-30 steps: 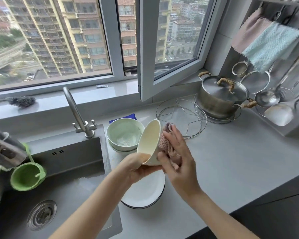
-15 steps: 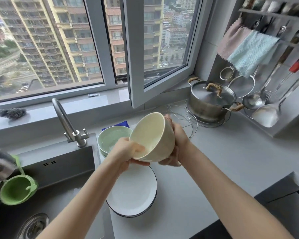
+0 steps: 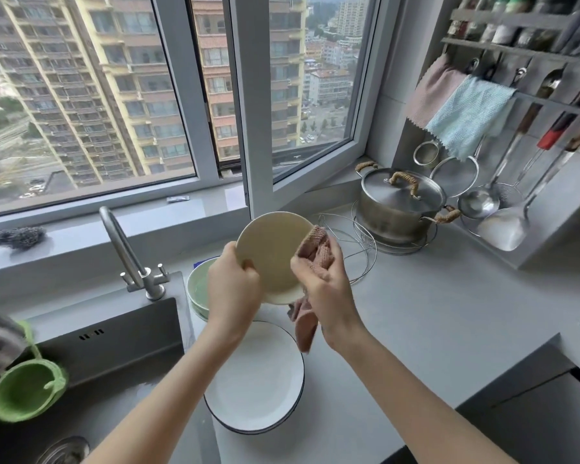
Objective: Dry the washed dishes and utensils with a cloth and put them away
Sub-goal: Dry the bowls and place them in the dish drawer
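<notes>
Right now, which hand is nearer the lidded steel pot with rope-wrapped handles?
Right. The right hand, gripping the pink cloth, is between the cream bowl and the steel pot; the left hand grips the bowl's opposite rim.

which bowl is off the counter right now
The cream bowl: the left hand grips its rim while the right hand holds a pink cloth against it. The pale green bowl sits on the counter behind the left hand.

cream bowl (image 3: 271,256) tilted, pink cloth (image 3: 313,252) against rim
</notes>
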A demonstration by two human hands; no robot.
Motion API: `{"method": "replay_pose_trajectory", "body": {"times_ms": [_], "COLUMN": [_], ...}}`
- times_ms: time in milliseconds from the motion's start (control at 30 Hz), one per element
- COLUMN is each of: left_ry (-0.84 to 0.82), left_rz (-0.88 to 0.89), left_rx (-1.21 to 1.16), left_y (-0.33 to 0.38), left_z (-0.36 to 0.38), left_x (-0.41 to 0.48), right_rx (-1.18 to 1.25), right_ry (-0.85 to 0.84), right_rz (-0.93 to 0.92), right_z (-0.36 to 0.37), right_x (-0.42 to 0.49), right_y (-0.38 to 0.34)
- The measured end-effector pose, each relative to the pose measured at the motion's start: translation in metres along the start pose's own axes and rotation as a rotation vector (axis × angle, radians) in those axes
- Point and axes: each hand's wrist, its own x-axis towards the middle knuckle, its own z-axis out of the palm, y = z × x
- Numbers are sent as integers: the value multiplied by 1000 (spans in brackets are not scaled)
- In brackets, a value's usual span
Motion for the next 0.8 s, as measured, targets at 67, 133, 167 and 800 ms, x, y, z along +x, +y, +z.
{"method": "replay_pose_trajectory", "body": {"times_ms": [67,133,167,800], "left_ry": [-51,-130,-190,-409], "left_rz": [48,117,145,88], "left_rx": [107,282,375,-452], "left_y": [5,11,16,17], "left_z": [-8,-18,-23,44], "left_x": [5,9,10,-106], "right_rx": [-348,-611,-715,48], "right_ry": [108,170,144,640], "right_rz": [-182,-300,-338,268], "right_z": [-1,-4,-6,-55], "right_x": [3,10,14,-55], "right_y": [1,-8,-15,8]}}
